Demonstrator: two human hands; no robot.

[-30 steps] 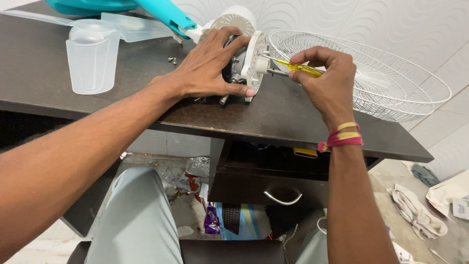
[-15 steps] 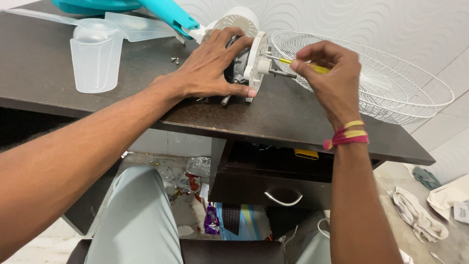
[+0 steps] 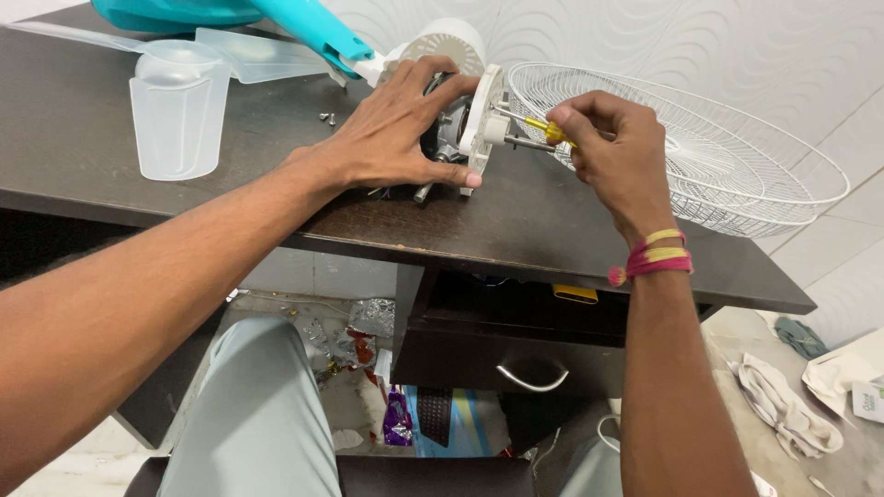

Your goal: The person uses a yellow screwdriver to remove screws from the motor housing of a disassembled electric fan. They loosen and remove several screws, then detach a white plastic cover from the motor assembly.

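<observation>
A white fan motor unit [image 3: 470, 110] with a round front plate lies on its side on the dark desk [image 3: 516, 221]. My left hand [image 3: 391, 129] is clamped over the motor body, thumb at the plate's lower edge. A yellow-handled screwdriver [image 3: 539, 127] is gripped in my right hand [image 3: 612, 152], its tip against the front plate beside the metal shaft. Most of the handle is hidden inside my fingers.
A white wire fan guard [image 3: 700, 147] lies at the right end of the desk. A translucent fan blade with its hub [image 3: 175, 110] and a teal fan stand [image 3: 304, 23] lie at the back left. Loose screws [image 3: 326, 117] rest nearby. A drawer [image 3: 516, 354] sits under the desk.
My right hand has turned and slid forward along the screwdriver, covering more of the yellow handle. My left hand stays on the motor.
</observation>
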